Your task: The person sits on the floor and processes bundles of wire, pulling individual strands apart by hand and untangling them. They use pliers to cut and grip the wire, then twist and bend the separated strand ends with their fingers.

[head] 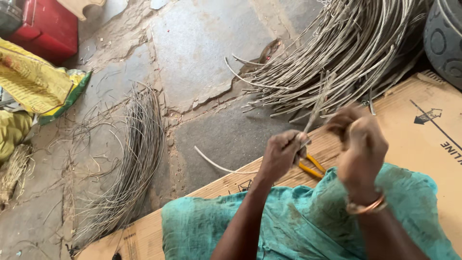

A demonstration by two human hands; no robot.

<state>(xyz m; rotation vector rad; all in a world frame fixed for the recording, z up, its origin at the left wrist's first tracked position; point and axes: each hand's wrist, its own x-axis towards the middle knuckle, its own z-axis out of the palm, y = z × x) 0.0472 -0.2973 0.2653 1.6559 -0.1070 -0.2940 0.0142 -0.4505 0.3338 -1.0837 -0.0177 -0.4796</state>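
The left hand [281, 155] is clenched around a thin pale wire strand [317, 103], pinching it near its lower end so that the strand stands up and leans away toward the big heap behind. The right hand [358, 144] is curled shut close beside it at about the same height; its fingers seem to grip the same strand or its covering, though the knuckles hide the exact hold. Both are raised above the lap, probably so the strand can be drawn taut between them. A copper-coloured bangle [366, 207] sits on the right wrist.

Just under the left hand, a pair of yellow-handled pliers [310, 167] lies on the teal cloth [298, 216] across the lap, within easy reach. The person sits on a flattened cardboard sheet [423, 135], which keeps the lap off the stone floor [202, 43].

Beyond the hands a large bundle of pale wires [346, 53] curves across the floor, its loose ends pointing toward the person. To the left, well apart, a thinner bundle of dark strands [134, 159] lies in an arc. A single pale wire [216, 164] rests on the floor between the two. A yellow sack [33, 82] and a red box [48, 26] sit at the far left.
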